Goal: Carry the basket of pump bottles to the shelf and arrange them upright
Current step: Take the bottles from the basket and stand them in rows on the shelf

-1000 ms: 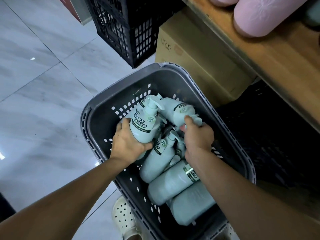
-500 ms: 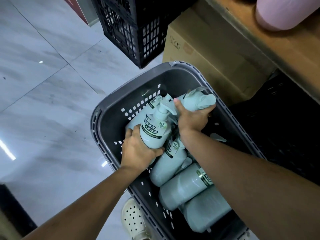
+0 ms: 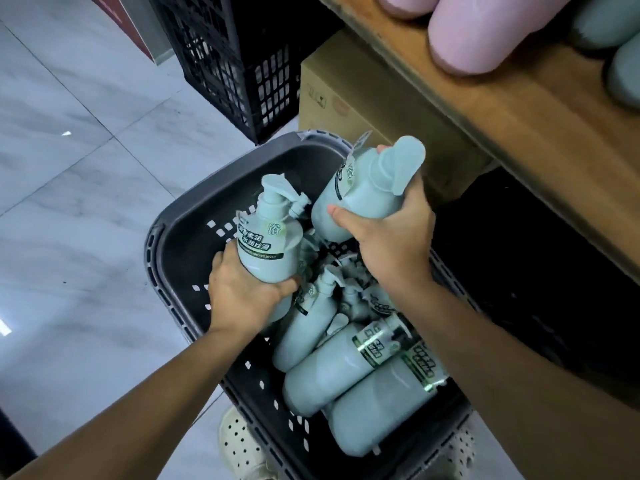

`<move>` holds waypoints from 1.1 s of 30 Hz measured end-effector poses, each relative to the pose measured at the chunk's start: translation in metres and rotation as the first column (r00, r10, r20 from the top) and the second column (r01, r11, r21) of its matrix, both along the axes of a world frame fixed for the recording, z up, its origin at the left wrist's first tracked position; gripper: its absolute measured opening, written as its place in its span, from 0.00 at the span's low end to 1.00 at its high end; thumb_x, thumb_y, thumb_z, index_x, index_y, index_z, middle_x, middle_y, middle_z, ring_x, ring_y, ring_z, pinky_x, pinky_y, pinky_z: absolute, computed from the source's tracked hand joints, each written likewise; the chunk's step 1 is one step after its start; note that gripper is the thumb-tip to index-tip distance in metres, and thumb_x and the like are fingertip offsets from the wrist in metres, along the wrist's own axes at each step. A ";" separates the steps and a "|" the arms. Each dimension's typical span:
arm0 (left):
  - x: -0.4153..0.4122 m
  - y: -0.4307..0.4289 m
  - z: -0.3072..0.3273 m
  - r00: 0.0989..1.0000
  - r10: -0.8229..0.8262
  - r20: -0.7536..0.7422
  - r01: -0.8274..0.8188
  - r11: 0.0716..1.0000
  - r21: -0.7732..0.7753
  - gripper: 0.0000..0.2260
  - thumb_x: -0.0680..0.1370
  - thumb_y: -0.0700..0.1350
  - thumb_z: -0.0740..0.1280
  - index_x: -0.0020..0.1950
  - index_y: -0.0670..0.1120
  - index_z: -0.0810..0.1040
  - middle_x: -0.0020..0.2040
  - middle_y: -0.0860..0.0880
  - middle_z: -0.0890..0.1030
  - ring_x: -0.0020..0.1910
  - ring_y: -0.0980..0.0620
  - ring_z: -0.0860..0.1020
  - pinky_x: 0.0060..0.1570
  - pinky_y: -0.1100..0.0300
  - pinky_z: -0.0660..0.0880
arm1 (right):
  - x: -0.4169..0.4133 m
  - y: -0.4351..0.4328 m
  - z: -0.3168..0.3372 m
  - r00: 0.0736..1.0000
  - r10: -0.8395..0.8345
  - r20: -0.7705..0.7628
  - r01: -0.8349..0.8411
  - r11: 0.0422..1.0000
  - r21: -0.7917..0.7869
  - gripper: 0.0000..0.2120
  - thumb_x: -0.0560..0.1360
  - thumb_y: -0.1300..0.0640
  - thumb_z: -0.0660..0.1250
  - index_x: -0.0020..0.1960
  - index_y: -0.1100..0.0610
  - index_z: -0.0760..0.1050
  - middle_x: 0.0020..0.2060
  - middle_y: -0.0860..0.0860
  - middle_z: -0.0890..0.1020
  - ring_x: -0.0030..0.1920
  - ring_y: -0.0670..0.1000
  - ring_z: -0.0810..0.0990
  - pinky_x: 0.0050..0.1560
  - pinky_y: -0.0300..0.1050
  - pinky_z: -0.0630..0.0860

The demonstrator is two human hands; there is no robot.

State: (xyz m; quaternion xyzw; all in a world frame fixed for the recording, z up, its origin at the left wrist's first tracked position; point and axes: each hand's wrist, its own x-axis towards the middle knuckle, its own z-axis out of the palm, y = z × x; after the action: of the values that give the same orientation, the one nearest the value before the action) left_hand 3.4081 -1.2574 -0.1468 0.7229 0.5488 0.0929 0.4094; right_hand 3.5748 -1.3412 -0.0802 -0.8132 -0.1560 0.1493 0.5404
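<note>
**One bottle in each hand, over the basket**

The left hand [image 3: 242, 296] is wrapped round the lower body of a pale green pump bottle [image 3: 268, 247], with the pump end up and the label facing the camera. The right hand [image 3: 391, 244] grips a second bottle [image 3: 360, 199]. Its fingers [image 3: 415, 188] curl up by the pump head and the thumb lies across the body, and this one's tilted toward the shelf [image 3: 519, 109].

Both are held over the grey basket [image 3: 166, 237], which sits on the tiled floor [image 3: 69, 202] right beside that wooden shelf. The other green bottles [image 3: 332, 372] lie piled on their sides in the basket. There are pink bottles [image 3: 485, 32] up on the shelf. A cardboard box [image 3: 363, 98] and a black crate [image 3: 235, 64] sit past the basket's far end.
</note>
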 end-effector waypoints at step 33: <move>0.313 -0.227 0.230 0.759 -0.437 0.482 0.294 0.891 0.345 0.34 0.54 0.56 0.79 0.58 0.53 0.72 0.50 0.70 0.70 0.54 0.57 0.71 0.52 0.67 0.67 | 0.231 -0.303 0.205 0.997 -0.073 0.040 0.062 0.971 0.229 0.38 0.59 0.67 0.82 0.65 0.51 0.75 0.54 0.45 0.85 0.55 0.46 0.84 0.51 0.40 0.81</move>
State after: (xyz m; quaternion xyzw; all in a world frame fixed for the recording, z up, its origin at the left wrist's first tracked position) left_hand 3.7211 -1.4848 0.0832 0.8045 0.2391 0.2811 0.4653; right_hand 3.8054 -1.6442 0.1250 -0.7541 -0.1571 0.0923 0.6309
